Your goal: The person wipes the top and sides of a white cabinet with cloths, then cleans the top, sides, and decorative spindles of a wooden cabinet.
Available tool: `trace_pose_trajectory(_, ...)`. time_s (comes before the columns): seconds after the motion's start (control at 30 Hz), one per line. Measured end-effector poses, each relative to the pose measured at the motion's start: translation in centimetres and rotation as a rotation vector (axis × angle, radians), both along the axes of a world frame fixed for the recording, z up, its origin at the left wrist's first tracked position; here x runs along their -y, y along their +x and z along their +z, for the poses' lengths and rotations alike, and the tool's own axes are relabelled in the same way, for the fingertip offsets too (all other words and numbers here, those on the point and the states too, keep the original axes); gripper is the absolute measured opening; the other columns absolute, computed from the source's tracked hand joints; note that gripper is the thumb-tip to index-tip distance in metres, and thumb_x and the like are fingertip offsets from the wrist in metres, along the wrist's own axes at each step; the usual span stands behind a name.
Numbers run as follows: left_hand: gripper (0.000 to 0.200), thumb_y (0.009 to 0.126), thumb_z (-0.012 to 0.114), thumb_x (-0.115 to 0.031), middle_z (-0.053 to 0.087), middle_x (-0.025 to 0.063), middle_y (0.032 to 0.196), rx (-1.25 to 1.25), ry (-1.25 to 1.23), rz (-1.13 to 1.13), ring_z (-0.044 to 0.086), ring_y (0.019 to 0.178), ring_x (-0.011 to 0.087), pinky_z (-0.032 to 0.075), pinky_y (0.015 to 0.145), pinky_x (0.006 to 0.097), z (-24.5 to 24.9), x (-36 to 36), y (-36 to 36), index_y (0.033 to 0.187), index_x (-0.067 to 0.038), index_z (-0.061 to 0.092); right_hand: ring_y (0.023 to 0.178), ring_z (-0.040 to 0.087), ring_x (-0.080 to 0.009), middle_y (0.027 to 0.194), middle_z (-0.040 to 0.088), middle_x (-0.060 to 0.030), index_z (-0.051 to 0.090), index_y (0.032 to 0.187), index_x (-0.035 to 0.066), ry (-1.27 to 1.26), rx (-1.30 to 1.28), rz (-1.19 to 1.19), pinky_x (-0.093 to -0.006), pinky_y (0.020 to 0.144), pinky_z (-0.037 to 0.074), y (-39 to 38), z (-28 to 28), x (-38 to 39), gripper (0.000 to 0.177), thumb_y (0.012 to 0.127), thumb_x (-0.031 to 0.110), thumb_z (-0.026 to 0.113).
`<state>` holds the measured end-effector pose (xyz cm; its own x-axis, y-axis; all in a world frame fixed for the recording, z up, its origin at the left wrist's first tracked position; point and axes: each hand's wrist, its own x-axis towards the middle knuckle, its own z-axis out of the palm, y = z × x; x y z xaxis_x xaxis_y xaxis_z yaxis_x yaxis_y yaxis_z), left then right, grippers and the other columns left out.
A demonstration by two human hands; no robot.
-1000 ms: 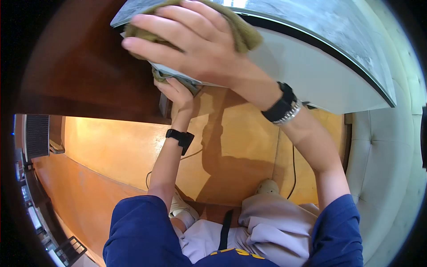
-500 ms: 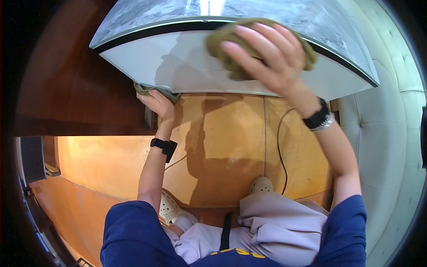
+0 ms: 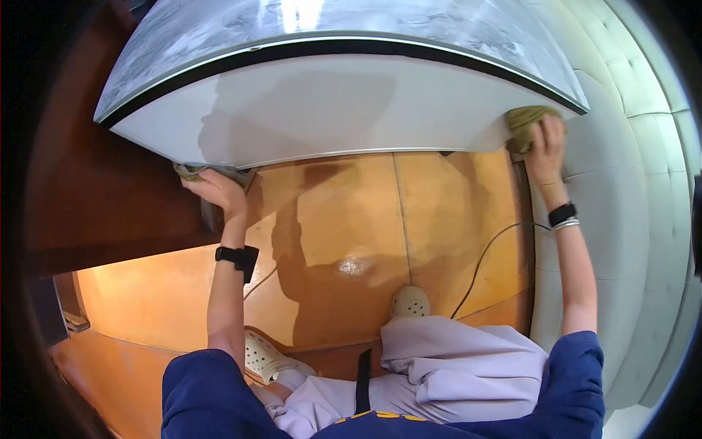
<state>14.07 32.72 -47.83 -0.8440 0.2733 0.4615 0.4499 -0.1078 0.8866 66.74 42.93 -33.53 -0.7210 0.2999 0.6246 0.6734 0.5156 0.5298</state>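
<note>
A folded olive cloth [image 3: 528, 126] is under my right hand [image 3: 547, 152], whose fingers press it to the right end of a white front panel [image 3: 307, 117]. That end lies close to the pale padded upholstery. At the panel's lower left corner, my left hand [image 3: 221, 193] grips a second greenish cloth [image 3: 191, 173] against the bottom edge. Part of this cloth is hidden behind the fingers. Above the panel runs a black strip [image 3: 329, 48], topped by a grey marbled surface [image 3: 197, 36] with a bright reflection.
Dark brown wooden furniture [image 3: 95, 161] stands at the left, and tufted pale upholstery [image 3: 607, 219] lines the right side. A thin black cable [image 3: 479, 265] curves across the tan floor [image 3: 344, 219]. My feet, in beige clogs [image 3: 411, 301], are below.
My right hand has swept the olive cloth from the upper middle of the panel to its right end. My left hand stays at the lower left corner. The view has shifted slightly.
</note>
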Motion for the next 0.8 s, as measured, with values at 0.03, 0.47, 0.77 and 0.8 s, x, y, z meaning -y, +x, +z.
trace_pose_trajectory(0.03,0.052,0.087,0.036,-0.020,0.037,0.0314,0.121,0.002,-0.023,0.027,0.040,0.111,0.0404,0.029,0.096,0.0436,0.1,-0.1,0.0,0.126,0.012,0.025,0.117,0.041,-0.0318,0.124,0.045,-0.0110,0.053,0.114,0.011,-0.070,-0.016,-0.009,-0.0440,0.099,0.035,-0.4,-1.6,0.4,0.040,0.075,0.001,0.053)
trace_pose_trajectory(0.47,0.043,0.090,0.037,-0.019,0.040,0.0257,0.116,0.016,0.051,0.021,0.043,0.107,0.0309,0.031,0.095,0.0365,0.3,-0.5,-0.1,0.119,0.012,0.030,0.100,0.053,-0.0231,0.116,0.053,-0.0071,0.063,0.100,0.013,-0.253,-0.073,0.339,-0.0357,0.085,0.043,-11.6,3.5,1.8,0.030,0.070,0.012,0.061)
trace_pose_trajectory(0.77,0.046,0.090,0.036,-0.020,0.038,0.0277,0.120,-0.008,0.017,0.012,0.042,0.109,0.0329,0.031,0.096,0.0384,0.6,-0.2,-0.1,0.121,0.011,0.028,0.109,0.046,-0.0264,0.117,0.050,-0.0066,0.059,0.107,0.014,0.242,-0.251,-0.071,-0.0377,0.089,0.040,-4.4,6.1,-0.1,0.036,0.073,0.004,0.060)
trace_pose_trajectory(0.8,0.046,0.090,0.036,-0.020,0.038,0.0277,0.120,-0.009,0.018,0.013,0.042,0.109,0.0329,0.031,0.096,0.0384,0.6,-0.2,-0.2,0.121,0.011,0.028,0.112,0.044,-0.0295,0.120,0.047,-0.0087,0.056,0.110,0.014,0.250,-0.264,-0.031,-0.0397,0.092,0.039,-3.1,4.7,-0.9,0.038,0.074,0.004,0.060)
